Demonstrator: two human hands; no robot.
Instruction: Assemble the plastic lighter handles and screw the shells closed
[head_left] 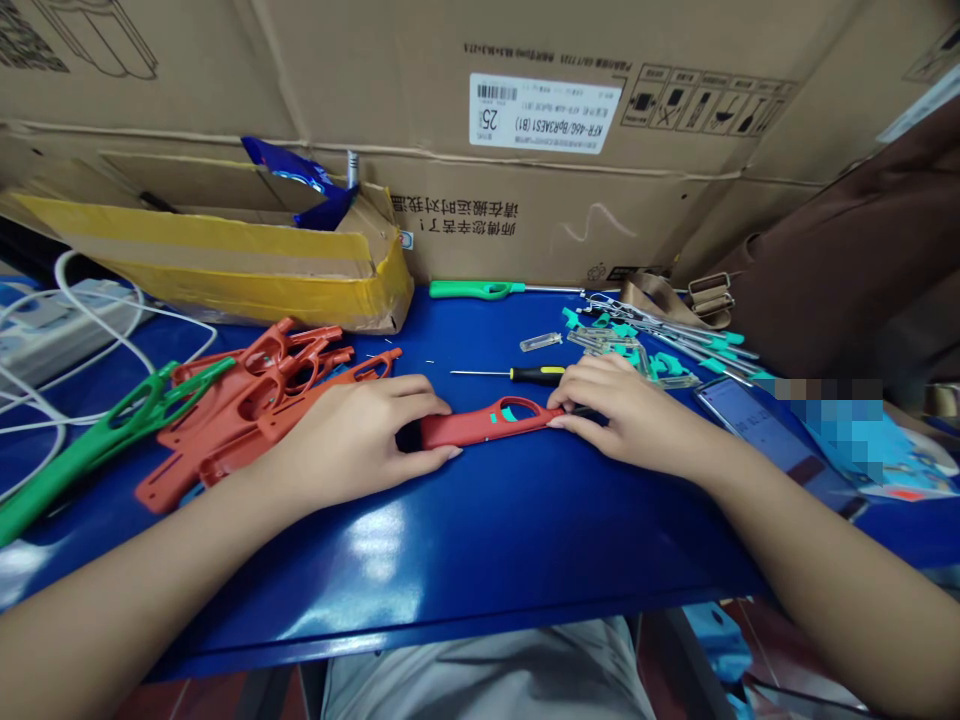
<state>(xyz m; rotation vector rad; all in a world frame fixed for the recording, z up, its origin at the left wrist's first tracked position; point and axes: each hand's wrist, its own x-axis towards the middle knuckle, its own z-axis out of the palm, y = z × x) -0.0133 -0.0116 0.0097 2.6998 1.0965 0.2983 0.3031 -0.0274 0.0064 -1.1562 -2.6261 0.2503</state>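
Blue desk (487, 560) stretching across, red lighter shells (217, 405) heaped left, likely for handy reach! Left hand (375, 430) clamped, right hand (615, 405) pinching: they grip opposite ends of the red lighter casing (465, 428), mid-desk between them, probably to steady it. Yellow-black screwdriver (536, 375) just beyond; teal plastic pieces (664, 366) beyond the right hand.

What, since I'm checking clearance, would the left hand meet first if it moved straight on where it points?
Beyond the red handle the left hand grips, probably the right hand; depth is unclear.
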